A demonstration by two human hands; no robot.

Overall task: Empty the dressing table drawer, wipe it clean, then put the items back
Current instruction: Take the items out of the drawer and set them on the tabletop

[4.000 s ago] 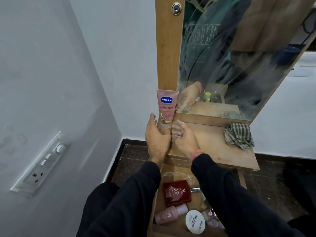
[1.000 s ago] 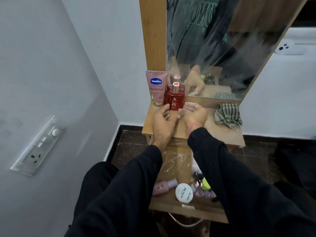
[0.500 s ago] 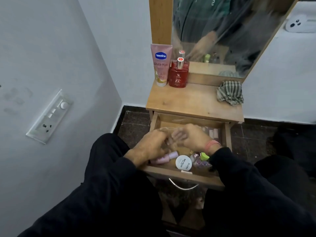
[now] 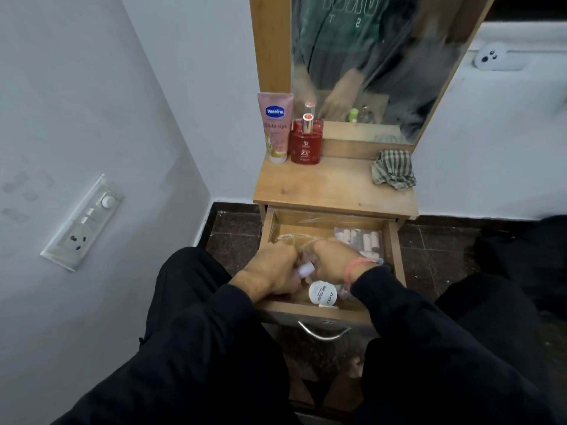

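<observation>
The drawer (image 4: 395,256) of the dressing table (image 4: 331,188) is seen pulled open at the centre of the view, with both hands lowered into it side by side. The left hand (image 4: 273,271) is curled around a small pale pink bottle (image 4: 304,269), whose light cap shows at 3 o'clock of the knuckles. The right hand (image 4: 334,259) lies just beside it at 3 o'clock, fingers bent down among the contents; whether anything is gripped by it cannot be told. A round white jar (image 4: 322,292) with dark lettering is seen at 6 o'clock of the right hand, near the drawer's front wall. A clear pack of small tubes (image 4: 357,239) lies at 1 o'clock of the right hand, against the back right corner. On the tabletop, a pink Vaseline tube (image 4: 275,127) stands upright at 11 o'clock of the drawer, and a red perfume bottle (image 4: 306,142) is set touching or just beside it at its 3 o'clock. A crumpled checked cloth (image 4: 393,173) rests at the tabletop's right edge, below the mirror (image 4: 383,56). A curved metal handle (image 4: 322,332) is visible on the drawer front at 6 o'clock.
</observation>
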